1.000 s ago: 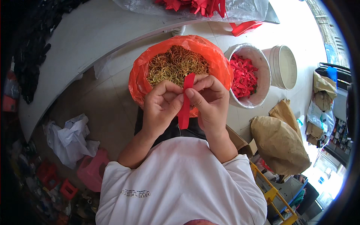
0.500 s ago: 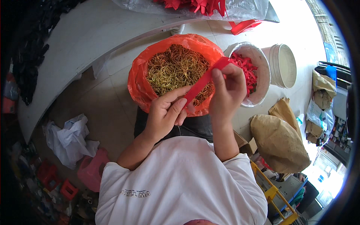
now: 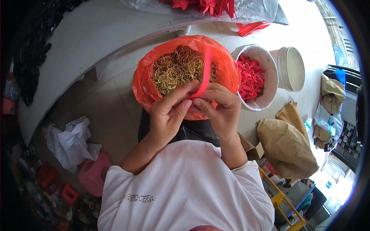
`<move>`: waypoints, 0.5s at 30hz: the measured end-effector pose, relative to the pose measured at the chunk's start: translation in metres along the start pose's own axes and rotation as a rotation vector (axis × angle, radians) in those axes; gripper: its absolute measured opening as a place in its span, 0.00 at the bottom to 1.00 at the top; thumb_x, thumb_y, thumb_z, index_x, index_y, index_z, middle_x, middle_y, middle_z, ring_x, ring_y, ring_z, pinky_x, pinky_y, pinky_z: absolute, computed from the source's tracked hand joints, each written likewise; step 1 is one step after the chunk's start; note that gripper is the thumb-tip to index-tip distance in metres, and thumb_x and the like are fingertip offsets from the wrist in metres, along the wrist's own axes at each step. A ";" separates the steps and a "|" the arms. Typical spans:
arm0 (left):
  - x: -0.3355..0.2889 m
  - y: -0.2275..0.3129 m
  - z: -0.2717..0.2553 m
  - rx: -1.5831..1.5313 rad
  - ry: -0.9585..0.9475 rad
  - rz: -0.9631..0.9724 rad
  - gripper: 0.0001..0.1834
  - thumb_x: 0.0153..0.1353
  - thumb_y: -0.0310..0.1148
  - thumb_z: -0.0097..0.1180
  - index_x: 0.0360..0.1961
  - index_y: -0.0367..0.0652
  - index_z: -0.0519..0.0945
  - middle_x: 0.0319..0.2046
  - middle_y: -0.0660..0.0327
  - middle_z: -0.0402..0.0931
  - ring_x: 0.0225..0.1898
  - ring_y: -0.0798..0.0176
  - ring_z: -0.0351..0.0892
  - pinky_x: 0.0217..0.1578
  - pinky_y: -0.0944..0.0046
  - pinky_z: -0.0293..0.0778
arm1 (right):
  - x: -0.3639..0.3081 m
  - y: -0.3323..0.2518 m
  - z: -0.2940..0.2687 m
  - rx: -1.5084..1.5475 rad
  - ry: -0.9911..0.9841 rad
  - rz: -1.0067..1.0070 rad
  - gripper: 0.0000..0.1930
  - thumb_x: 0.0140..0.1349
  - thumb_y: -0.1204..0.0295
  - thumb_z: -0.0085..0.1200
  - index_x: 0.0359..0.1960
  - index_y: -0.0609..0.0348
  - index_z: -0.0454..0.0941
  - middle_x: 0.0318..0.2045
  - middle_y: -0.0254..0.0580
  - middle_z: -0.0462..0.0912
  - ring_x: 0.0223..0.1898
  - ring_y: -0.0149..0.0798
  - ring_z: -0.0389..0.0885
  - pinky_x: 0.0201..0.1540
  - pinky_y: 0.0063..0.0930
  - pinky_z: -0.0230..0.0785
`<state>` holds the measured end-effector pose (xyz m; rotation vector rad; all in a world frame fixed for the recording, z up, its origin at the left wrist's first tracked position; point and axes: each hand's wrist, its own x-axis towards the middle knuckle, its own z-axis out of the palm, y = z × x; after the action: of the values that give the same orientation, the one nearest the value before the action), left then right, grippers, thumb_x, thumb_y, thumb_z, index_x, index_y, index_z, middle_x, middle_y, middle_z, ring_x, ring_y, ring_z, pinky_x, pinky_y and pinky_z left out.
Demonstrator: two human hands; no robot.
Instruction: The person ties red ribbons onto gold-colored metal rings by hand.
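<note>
A red ribbon strip (image 3: 206, 75) stands up in a curve between my two hands, its lower end pinched in the fingers. My left hand (image 3: 169, 107) is closed on that lower end, thumb against fingertips. Close against it, my right hand (image 3: 222, 109) pinches the same ribbon at its base. Whether a ring sits in the fingers is hidden. Just beyond the hands, an orange plastic bag (image 3: 144, 73) stands open, filled with many thin gold-coloured metal rings (image 3: 179, 67). To its right a white-lined bucket (image 3: 272, 77) holds a heap of red ribbon pieces (image 3: 250, 79).
A pale curved table (image 3: 88, 38) spans the far left, with a clear bag of red pieces (image 3: 216, 7) on it. A second bucket (image 3: 295, 69) stands at right. Brown sacks (image 3: 287, 146), a yellow metal frame (image 3: 281, 198), a pink stool (image 3: 94, 175) and white plastic (image 3: 73, 142) lie around me.
My right hand has come down and left to meet my left hand. The ribbon, earlier stretched diagonally between the hands, now bends upward from the joined fingertips.
</note>
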<state>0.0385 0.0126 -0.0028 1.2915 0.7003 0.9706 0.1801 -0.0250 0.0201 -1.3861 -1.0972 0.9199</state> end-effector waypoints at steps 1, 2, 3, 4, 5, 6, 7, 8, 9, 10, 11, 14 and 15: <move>0.003 0.004 -0.003 0.142 0.040 -0.001 0.15 0.63 0.25 0.46 0.50 0.35 0.72 0.34 0.58 0.77 0.29 0.74 0.76 0.31 0.74 0.72 | 0.001 -0.002 -0.003 -0.186 0.000 -0.161 0.10 0.41 0.79 0.62 0.29 0.62 0.80 0.32 0.43 0.80 0.35 0.40 0.79 0.39 0.29 0.69; 0.005 0.007 -0.007 0.283 0.079 -0.001 0.13 0.63 0.25 0.47 0.48 0.35 0.73 0.33 0.59 0.77 0.29 0.75 0.75 0.32 0.74 0.71 | 0.001 -0.003 -0.004 -0.373 0.000 -0.321 0.10 0.39 0.78 0.62 0.27 0.60 0.80 0.30 0.40 0.80 0.35 0.40 0.78 0.39 0.31 0.67; 0.005 0.011 -0.013 0.168 0.036 -0.209 0.12 0.61 0.25 0.49 0.46 0.36 0.72 0.30 0.62 0.74 0.28 0.77 0.73 0.33 0.76 0.69 | 0.001 -0.003 -0.006 -0.374 0.002 -0.319 0.10 0.39 0.78 0.62 0.27 0.60 0.80 0.30 0.40 0.80 0.35 0.40 0.78 0.39 0.31 0.67; 0.005 0.011 -0.013 0.170 0.041 -0.210 0.12 0.61 0.25 0.49 0.46 0.36 0.72 0.30 0.62 0.74 0.28 0.77 0.73 0.33 0.76 0.69 | 0.001 -0.004 -0.005 -0.571 0.018 -0.533 0.09 0.37 0.77 0.62 0.25 0.58 0.79 0.29 0.38 0.79 0.35 0.39 0.77 0.39 0.34 0.66; 0.007 0.011 -0.013 -0.065 -0.061 -0.251 0.13 0.59 0.25 0.51 0.46 0.37 0.71 0.28 0.64 0.73 0.27 0.77 0.72 0.33 0.77 0.68 | 0.001 -0.004 -0.005 -0.766 0.036 -0.749 0.09 0.36 0.75 0.62 0.23 0.56 0.78 0.28 0.36 0.78 0.34 0.38 0.77 0.38 0.36 0.65; 0.008 0.011 -0.013 -0.301 -0.162 -0.288 0.15 0.58 0.25 0.53 0.46 0.37 0.70 0.26 0.65 0.72 0.26 0.77 0.71 0.33 0.78 0.68 | -0.001 -0.003 -0.004 -0.763 0.033 -0.749 0.09 0.36 0.75 0.62 0.23 0.56 0.78 0.28 0.36 0.78 0.34 0.38 0.77 0.38 0.36 0.65; 0.012 0.012 -0.009 -0.377 -0.194 -0.323 0.20 0.55 0.23 0.56 0.49 0.37 0.67 0.25 0.66 0.71 0.26 0.76 0.72 0.34 0.76 0.70 | -0.002 -0.001 -0.003 -0.829 0.114 -0.788 0.09 0.36 0.74 0.62 0.22 0.55 0.78 0.28 0.35 0.77 0.34 0.38 0.76 0.39 0.38 0.64; 0.013 0.012 -0.010 -0.377 -0.194 -0.323 0.20 0.55 0.23 0.56 0.49 0.37 0.67 0.25 0.66 0.71 0.26 0.76 0.72 0.34 0.76 0.70 | -0.002 0.001 -0.003 -0.893 0.195 -0.825 0.08 0.36 0.73 0.63 0.22 0.53 0.78 0.28 0.35 0.76 0.33 0.37 0.76 0.40 0.39 0.64; 0.014 0.012 -0.010 -0.352 -0.199 -0.323 0.18 0.54 0.21 0.57 0.46 0.37 0.69 0.25 0.66 0.72 0.27 0.76 0.73 0.35 0.75 0.71 | 0.000 0.001 -0.006 -0.829 0.197 -0.822 0.09 0.36 0.76 0.63 0.24 0.57 0.78 0.29 0.37 0.75 0.31 0.38 0.76 0.35 0.35 0.66; 0.014 0.012 -0.011 -0.327 -0.207 -0.326 0.16 0.52 0.20 0.58 0.43 0.36 0.71 0.25 0.66 0.73 0.28 0.75 0.73 0.35 0.74 0.72 | -0.001 -0.001 -0.006 -0.831 0.197 -0.819 0.09 0.36 0.76 0.63 0.24 0.57 0.78 0.29 0.37 0.75 0.31 0.38 0.76 0.35 0.35 0.66; 0.014 0.012 -0.012 -0.328 -0.209 -0.328 0.16 0.52 0.20 0.58 0.43 0.36 0.71 0.25 0.66 0.73 0.28 0.75 0.73 0.35 0.74 0.72 | -0.005 -0.003 -0.006 -0.662 0.127 -0.672 0.10 0.38 0.77 0.62 0.25 0.59 0.78 0.28 0.38 0.74 0.30 0.37 0.76 0.32 0.32 0.67; 0.013 0.014 -0.017 -0.164 -0.215 -0.387 0.10 0.50 0.17 0.58 0.36 0.34 0.76 0.29 0.63 0.75 0.30 0.73 0.75 0.34 0.73 0.74 | -0.004 -0.007 -0.011 -0.393 -0.070 -0.478 0.10 0.42 0.82 0.61 0.30 0.64 0.78 0.27 0.41 0.74 0.27 0.37 0.76 0.25 0.25 0.68; 0.011 0.012 -0.018 -0.107 -0.196 -0.315 0.08 0.49 0.17 0.58 0.33 0.34 0.78 0.29 0.62 0.76 0.30 0.72 0.76 0.33 0.73 0.74 | -0.005 -0.008 -0.011 -0.299 -0.121 -0.355 0.09 0.44 0.83 0.60 0.30 0.64 0.78 0.27 0.41 0.74 0.27 0.36 0.77 0.25 0.25 0.68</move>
<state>0.0254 0.0305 0.0066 1.1241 0.6660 0.6092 0.1880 -0.0330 0.0292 -1.3240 -1.5637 0.6034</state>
